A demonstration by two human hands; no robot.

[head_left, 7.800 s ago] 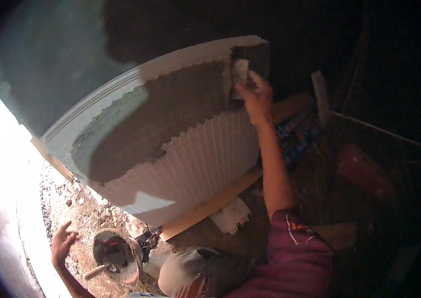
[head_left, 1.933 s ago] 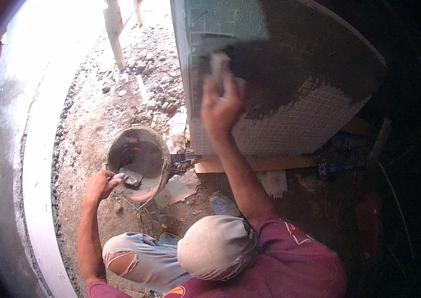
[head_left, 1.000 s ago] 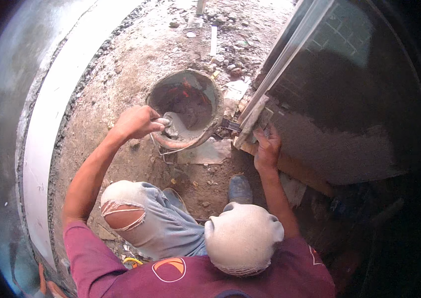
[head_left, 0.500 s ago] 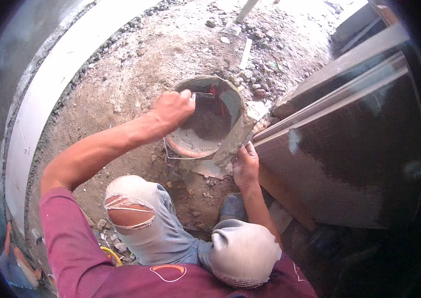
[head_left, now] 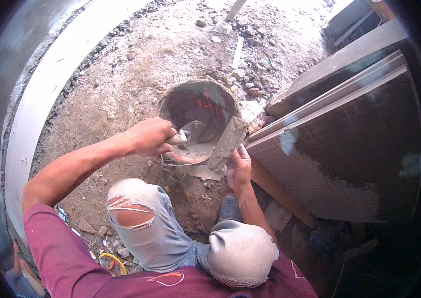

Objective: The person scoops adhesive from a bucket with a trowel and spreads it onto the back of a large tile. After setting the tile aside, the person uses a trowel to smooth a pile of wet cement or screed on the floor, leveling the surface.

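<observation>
A mortar-crusted bucket [head_left: 167, 98] stands on the ground before me, grey mix inside. My left hand [head_left: 156, 137] grips a trowel [head_left: 189, 129] at the bucket's left rim, its blade inside the bucket. My right hand [head_left: 239, 168] holds a flat float [head_left: 223, 147] smeared with grey mortar at the bucket's right rim. Beside it, on the right, leans a tiled panel [head_left: 335, 169], partly coated dark.
Rubble and dirt [head_left: 111, 69] surround the bucket. A pale strip [head_left: 51, 77] edges the left side. A wooden post [head_left: 234, 11] stands at the back, slabs [head_left: 330, 59] at the upper right, a yellow ring-shaped object [head_left: 121, 263] by my left knee.
My right hand has left the panel's face for the bucket with the float. In the last half second my left hand and trowel have moved down and left along the bucket.
</observation>
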